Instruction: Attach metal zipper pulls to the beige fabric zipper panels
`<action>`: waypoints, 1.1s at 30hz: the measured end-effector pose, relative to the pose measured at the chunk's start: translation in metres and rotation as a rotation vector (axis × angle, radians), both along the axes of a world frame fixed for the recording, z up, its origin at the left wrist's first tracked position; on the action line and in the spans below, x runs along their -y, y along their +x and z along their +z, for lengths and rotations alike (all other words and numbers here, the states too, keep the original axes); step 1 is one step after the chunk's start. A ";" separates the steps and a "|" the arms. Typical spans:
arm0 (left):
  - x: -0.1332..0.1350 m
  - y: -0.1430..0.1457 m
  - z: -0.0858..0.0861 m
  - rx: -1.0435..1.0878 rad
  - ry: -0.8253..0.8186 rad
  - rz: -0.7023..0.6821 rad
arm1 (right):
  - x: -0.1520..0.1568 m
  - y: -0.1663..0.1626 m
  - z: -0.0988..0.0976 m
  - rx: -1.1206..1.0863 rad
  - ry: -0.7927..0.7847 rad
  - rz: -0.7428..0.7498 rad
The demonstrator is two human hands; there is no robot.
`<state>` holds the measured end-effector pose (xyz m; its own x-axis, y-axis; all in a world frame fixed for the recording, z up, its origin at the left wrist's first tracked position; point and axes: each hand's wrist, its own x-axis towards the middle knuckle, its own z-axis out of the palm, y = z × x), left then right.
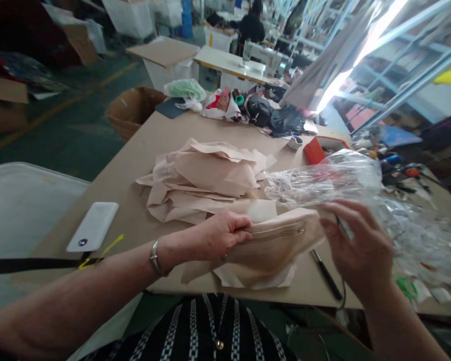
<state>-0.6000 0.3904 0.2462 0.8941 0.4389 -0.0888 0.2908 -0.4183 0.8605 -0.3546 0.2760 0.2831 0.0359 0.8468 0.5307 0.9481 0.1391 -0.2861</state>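
Head view. We note the beige zip pouch (274,240) at the near edge of the cardboard-topped table (135,165), long axis running left to right, right end tilted slightly up, zipper along its upper side with the pull toward the right. Left hand (221,235) pinches the pouch's left end, fingers curled tight. Right hand (355,248) sits just right of the pouch, fingers loosely spread against a clear plastic bag (323,178); whether it grips, we cannot tell. Beige cut pieces (206,175) lie piled just behind the pouch; a black pen (326,275) lies under its right end.
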 end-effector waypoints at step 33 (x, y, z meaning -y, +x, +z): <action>0.030 0.037 -0.034 -0.182 0.464 -0.057 | 0.060 0.120 -0.090 0.324 -0.754 -0.078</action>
